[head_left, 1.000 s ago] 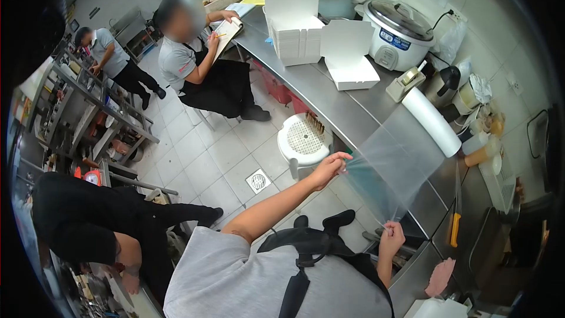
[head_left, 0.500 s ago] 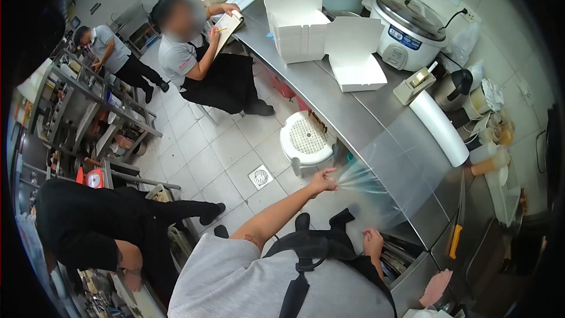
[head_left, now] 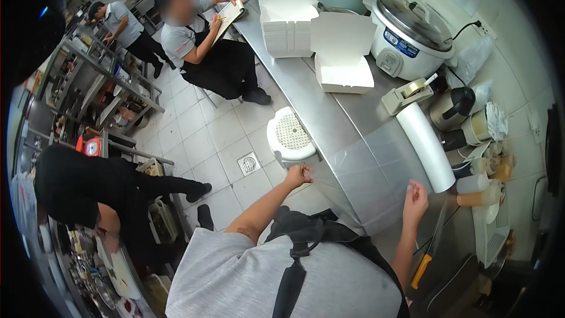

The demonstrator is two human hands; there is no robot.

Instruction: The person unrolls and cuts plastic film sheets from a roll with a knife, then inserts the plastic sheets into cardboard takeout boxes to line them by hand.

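A clear plastic sheet [head_left: 374, 165] stretches from a thick white roll [head_left: 425, 147] across the steel counter and past its front edge. My left hand [head_left: 299, 175], fingers pinched together, holds the sheet's free end beyond the counter edge, near the white stool. My right hand [head_left: 415, 197] is raised by the near end of the roll, at the sheet's near side. Its fingers are loosely bent, and I see nothing held in them. A tape dispenser [head_left: 409, 94] sits at the far end of the roll.
An orange-handled knife [head_left: 421, 271] lies right of my right forearm. Open white boxes [head_left: 344, 73] and a rice cooker [head_left: 406, 41] stand farther back. A white stool [head_left: 292, 135] is beside the counter. One person writes on a pad [head_left: 229, 20]; another in black [head_left: 76, 194] bends at the left.
My right hand has risen from beside the drawer to near the roll. My left hand has moved slightly left and up, and the bunched sheet has spread flatter over the counter.
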